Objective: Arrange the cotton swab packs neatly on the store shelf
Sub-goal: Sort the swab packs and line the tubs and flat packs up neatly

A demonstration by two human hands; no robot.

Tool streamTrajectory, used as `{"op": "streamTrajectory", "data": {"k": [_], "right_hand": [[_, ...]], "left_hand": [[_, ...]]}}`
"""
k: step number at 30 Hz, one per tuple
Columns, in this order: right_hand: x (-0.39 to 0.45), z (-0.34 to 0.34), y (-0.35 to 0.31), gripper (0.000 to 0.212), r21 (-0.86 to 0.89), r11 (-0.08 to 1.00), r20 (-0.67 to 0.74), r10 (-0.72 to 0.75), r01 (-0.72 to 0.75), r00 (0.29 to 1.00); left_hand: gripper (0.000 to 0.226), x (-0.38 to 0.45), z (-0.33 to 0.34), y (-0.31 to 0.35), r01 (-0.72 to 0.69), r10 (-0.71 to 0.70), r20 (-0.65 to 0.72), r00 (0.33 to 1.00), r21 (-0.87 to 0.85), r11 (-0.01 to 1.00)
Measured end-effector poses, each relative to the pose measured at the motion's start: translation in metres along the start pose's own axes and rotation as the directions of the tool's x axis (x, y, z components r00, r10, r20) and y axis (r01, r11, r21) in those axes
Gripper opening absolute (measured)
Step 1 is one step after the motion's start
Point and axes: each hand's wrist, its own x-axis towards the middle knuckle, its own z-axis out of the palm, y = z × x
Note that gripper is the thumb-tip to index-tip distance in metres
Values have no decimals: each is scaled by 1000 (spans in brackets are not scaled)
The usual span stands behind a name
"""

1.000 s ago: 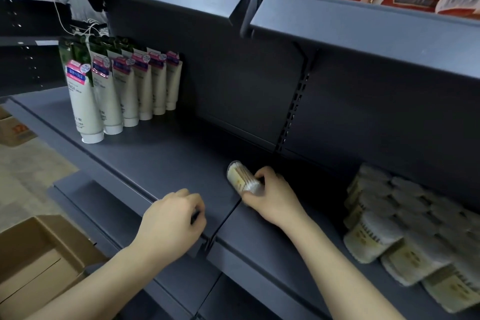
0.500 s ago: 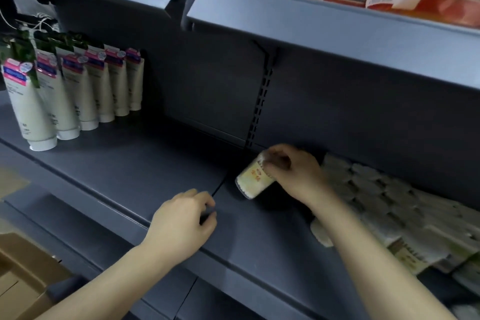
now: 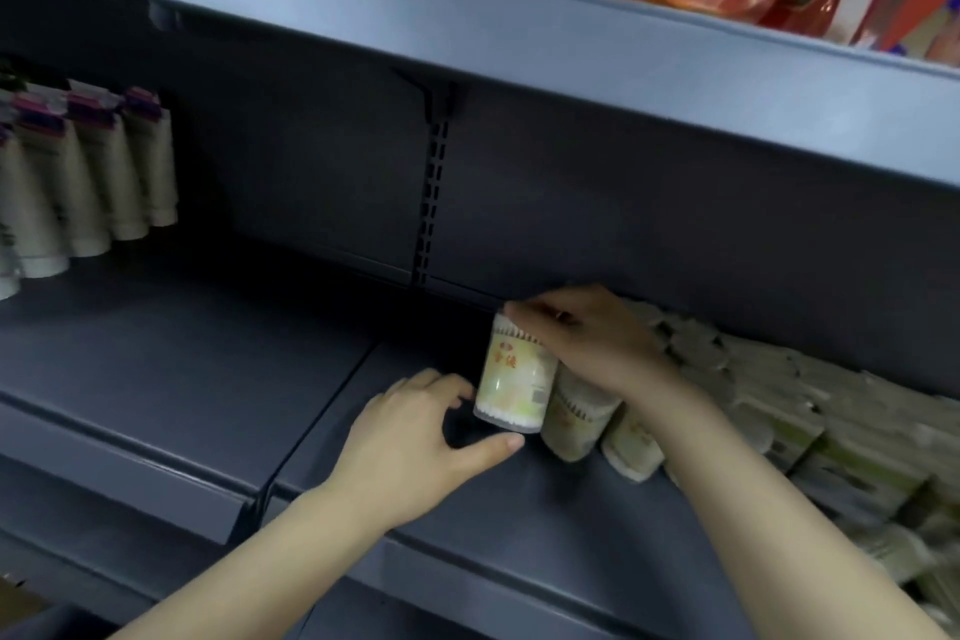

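1. The grey shelf [image 3: 519,499] carried the job, and its bare run lay to the left of the stock, so the row was best built outward from the packs already there.
2. The heap of cotton swab packs [image 3: 779,411] filled the right side, several tipped over. It was blurred, so I cannot tell how many stood upright.
3. The right hand [image 3: 597,343] gripped the top of one swab pack [image 3: 514,379], fingers curled over its lid. The pack stood nearly upright at the left end of the heap, touching the next pack [image 3: 576,418].
4. The left hand [image 3: 415,431] was spread wide, thumb and fingertips at the pack's base, holding nothing.
5. To do it well, I judged the pack should be pressed flat on its base, label to the front, and snugged against its neighbour.
6. The likely slip was letting go while it leaned, which would knock the row.
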Motion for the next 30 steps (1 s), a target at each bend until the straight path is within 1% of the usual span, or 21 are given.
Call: {"op": "streamTrajectory", "data": {"k": [3,8,12,15,18,24,26,30], "right_hand": [[-3,-4,3,35,-52,999,-3,4,-4,1000],[-6,-6,7,43,-93,996,-19,-8,6,1000],[-6,-6,8,36,-85,996,-5,-18,17,1000],[-6,-5,7,25,-27,999,-3,-40,40,999],[-5,-2,7,24,-13,998,19,-54,54,998],[-4,2,7,30,-77,993,62,-80,85,995],[-1,2,12,31,-60,994,31,-90,92,995],[0,-5,22,24,-47,995,-42,-85,83,995]], "left_hand": [[73,1,5,7,-11,11,-14,1000,-22,1000],[73,1,10,11,-2,1,-23,1000,-42,999],[69,3,10,12,17,-17,-3,1000,-57,998],[50,6,11,13,44,-46,-21,999,-87,995],[39,10,14,10,64,-72,-56,996,-135,989],[42,19,26,-5,109,-123,-53,991,-225,968],[41,20,29,-11,123,-141,-60,988,-231,965],[42,22,35,-20,135,-151,-75,986,-191,972]]}}
